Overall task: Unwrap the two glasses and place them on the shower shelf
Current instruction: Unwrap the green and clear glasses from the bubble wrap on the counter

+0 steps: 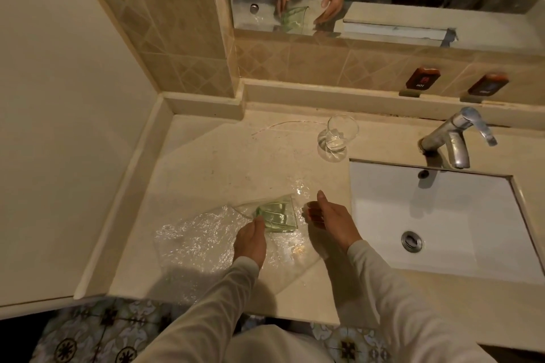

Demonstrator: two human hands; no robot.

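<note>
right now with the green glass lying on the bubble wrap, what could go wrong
1. The green glass lies on its side on loose bubble wrap, met only at one end by the left hand. It may roll or slide on the hard counter.
2. The right hand is open beside it and holds nothing. Tugging the wrap could send the glass toward the sink.

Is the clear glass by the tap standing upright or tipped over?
Upright: the clear glass stands on its base on the counter, open rim facing up, with no wrap on it.
</note>
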